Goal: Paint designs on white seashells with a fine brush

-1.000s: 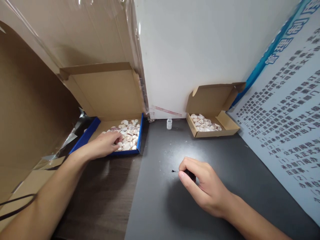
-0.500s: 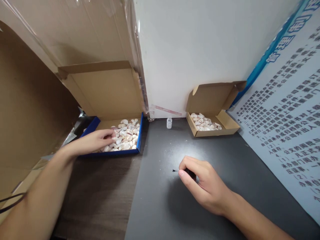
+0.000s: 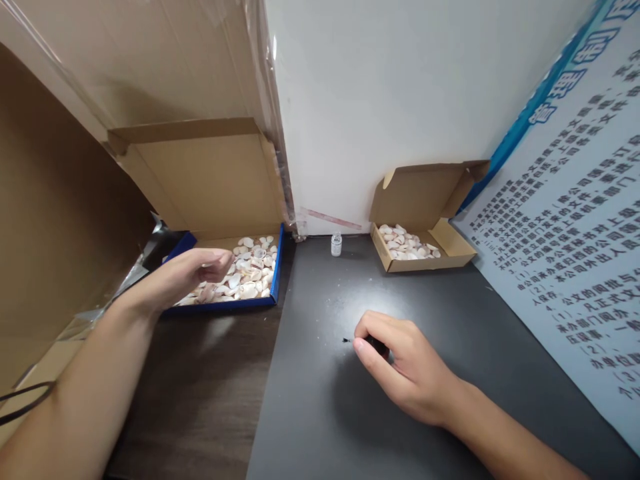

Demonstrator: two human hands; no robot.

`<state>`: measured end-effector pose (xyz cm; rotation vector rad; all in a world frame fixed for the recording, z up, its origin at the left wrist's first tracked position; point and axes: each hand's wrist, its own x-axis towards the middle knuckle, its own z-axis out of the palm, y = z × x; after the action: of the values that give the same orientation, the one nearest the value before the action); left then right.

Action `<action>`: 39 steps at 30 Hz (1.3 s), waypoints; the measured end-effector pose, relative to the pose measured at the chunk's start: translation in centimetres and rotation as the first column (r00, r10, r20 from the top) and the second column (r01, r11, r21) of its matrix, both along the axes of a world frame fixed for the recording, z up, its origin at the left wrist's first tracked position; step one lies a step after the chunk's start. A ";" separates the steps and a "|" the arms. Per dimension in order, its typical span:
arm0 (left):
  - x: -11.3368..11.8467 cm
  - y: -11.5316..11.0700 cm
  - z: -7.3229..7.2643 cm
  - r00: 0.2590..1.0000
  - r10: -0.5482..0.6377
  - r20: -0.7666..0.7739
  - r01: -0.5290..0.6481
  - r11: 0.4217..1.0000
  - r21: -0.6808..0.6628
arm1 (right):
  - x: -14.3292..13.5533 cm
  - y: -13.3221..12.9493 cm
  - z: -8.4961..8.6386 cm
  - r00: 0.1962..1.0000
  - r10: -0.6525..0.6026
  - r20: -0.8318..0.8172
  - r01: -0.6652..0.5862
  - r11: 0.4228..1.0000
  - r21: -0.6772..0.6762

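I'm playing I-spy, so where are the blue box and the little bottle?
Blue box (image 3: 278, 267), head view: its right wall.
Little bottle (image 3: 336, 247), head view: middle of its body.

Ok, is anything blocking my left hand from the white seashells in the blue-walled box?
Nothing visible: your left hand is at the white seashells, and the blue-walled box has its brown cardboard lid raised.

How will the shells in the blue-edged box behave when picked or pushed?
The shells are probably stiff and light: they look small and hard-surfaced. Heaped loosely in the blue-edged box, neighbours would likely slide when one is pulled out. Their curved backs suggest a single shell might rock rather than roll when pushed.
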<state>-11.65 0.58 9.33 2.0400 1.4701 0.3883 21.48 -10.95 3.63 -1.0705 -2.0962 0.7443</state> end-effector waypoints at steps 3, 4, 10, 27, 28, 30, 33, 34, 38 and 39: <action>3.0 -0.1 0.4 0.944 -0.021 0.328 0.058 0.993 -0.103 | 0.1 0.1 -0.1 1.000 -0.027 -0.012 0.028 0.999 0.019; 4.4 -0.1 0.4 0.922 -0.026 0.386 0.089 0.986 -0.144 | 0.2 0.3 -0.2 0.998 -0.054 -0.023 0.055 0.998 0.033; 12.8 0.3 -1.6 0.740 -0.102 0.665 0.396 0.865 -0.309 | 0.9 1.5 -0.5 0.970 -0.217 -0.110 0.226 0.970 0.087; 14.5 1.5 -5.0 0.619 -0.065 0.783 0.425 0.866 -0.265 | 1.0 2.0 -1.0 0.964 -0.236 -0.122 0.245 0.967 0.068; 14.6 1.4 -4.9 0.615 -0.087 0.784 0.450 0.855 -0.258 | 1.1 2.0 -1.0 0.964 -0.238 -0.122 0.248 0.966 0.068; 14.8 1.3 -4.6 0.604 -0.117 0.789 0.483 0.840 -0.245 | 1.1 2.1 -1.0 0.963 -0.242 -0.118 0.251 0.966 0.067; 14.8 1.3 -4.4 0.586 -0.137 0.799 0.513 0.825 -0.235 | 1.1 2.3 -1.0 0.964 -0.244 -0.109 0.252 0.966 0.063; 14.7 1.3 -4.3 0.584 -0.135 0.800 0.518 0.821 -0.240 | 1.1 2.3 -1.0 0.964 -0.244 -0.105 0.251 0.966 0.059; 14.9 1.2 -4.1 0.622 -0.038 0.782 0.447 0.837 -0.314 | 1.1 2.3 -1.3 0.960 -0.261 -0.104 0.266 0.964 0.031; 15.0 1.2 -4.2 0.641 0.013 0.767 0.388 0.857 -0.339 | 1.2 2.3 -1.4 0.954 -0.279 -0.110 0.282 0.959 0.015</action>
<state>3.40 1.80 5.13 1.3347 0.7040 0.6147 22.63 -8.66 2.20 -1.2508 -1.8103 0.6134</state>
